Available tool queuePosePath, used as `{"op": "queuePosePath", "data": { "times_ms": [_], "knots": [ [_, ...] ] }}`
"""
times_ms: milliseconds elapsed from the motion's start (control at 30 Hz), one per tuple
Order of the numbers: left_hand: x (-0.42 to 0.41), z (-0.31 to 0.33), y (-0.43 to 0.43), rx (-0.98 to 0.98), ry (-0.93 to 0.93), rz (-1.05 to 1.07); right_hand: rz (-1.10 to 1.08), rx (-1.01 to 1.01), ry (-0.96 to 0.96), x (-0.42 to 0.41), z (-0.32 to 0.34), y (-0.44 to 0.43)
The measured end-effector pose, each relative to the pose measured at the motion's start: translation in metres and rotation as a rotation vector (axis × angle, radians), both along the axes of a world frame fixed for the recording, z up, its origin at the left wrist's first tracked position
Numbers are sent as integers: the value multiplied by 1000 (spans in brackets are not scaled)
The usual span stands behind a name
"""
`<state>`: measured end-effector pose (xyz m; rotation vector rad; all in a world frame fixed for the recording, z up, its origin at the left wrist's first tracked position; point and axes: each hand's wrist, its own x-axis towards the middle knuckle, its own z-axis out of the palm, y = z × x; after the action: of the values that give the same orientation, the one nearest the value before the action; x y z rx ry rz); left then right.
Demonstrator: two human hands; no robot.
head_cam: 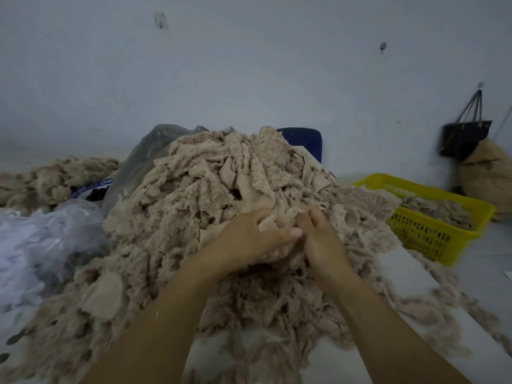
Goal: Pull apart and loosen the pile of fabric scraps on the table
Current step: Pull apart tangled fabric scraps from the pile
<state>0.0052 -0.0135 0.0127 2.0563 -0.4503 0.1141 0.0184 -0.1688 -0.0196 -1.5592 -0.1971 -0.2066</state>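
The pile of fabric scraps [210,189] is heaped on the table [410,264], rising just beyond and spreading to both sides of the two grips, with loose tufts trailing towards the camera beneath the forearms. The left grip [257,236] has its fingers curled into the heap near the middle of its near slope, a smooth tan piece pinched between them. The right grip [318,236] is pressed against the left one, thumb to thumb, its fingers bent around a fuzzy scrap. The scraps look light and very soft: beige fleece offcuts, shaggy on one face and flat on the other. They should give no resistance singly, but the nap probably clings, so clumps will likely come away together and shed fluff. The best hold is likely on a flat backing edge or a projecting corner close above the grips, with the two drawing apart sideways rather than lifting the heap. To the right of the right grip a yellow plastic basket [432,234] holds more scraps. To the left of the left grip lie a clear plastic bag [36,245] and a grey one [144,156]. Far off to the right a black handbag [465,137] hangs on the wall. No brand, label or writing can be read anywhere.
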Motion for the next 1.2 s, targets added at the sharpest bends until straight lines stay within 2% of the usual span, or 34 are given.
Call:
{"op": "queuePosePath", "data": {
  "times_ms": [67,100,133,200,233,267,333,433,533,567,700,833,967,1033,1133,1200],
  "knots": [
    [-2,-2,0,-7,-30,3,-31,-146,-53,0,-3,-1],
    [-4,0,1,-85,9,44,-43,-267,-93,-1,-8,-3],
    [-6,4,5,-219,81,95,-61,-417,-127,-1,-17,-6],
    [-7,16,19,-609,220,120,-122,-691,-109,-2,-40,-16],
    [-5,23,29,-796,228,103,-151,-731,-62,-3,-46,-19],
    [-2,28,38,-900,212,106,-160,-735,-38,-3,-50,-20],
    [1,29,41,-867,208,138,-114,-753,-120,-6,-46,-12],
    [0,14,19,-791,327,162,-111,-564,-269,-14,-17,8],
    [-2,-1,0,-779,391,138,-67,-173,-171,-25,9,10],
    [-2,-3,-5,-752,385,133,-17,-112,-126,-27,12,9],
    [-6,-7,-22,-697,294,116,21,-234,-114,-32,6,4],
    [-10,-14,-38,-712,272,202,39,-73,7,-42,-6,2],
    [-19,-24,-51,-780,482,109,167,-68,127,-49,-18,2],
    [-21,-30,-52,-796,546,36,191,-4,161,-49,-20,-3],
    [-22,-33,-49,-854,541,10,187,214,278,-49,-16,-12],
    [-23,-38,-45,-798,534,-7,151,320,337,-47,-13,-17]
  ]
}}
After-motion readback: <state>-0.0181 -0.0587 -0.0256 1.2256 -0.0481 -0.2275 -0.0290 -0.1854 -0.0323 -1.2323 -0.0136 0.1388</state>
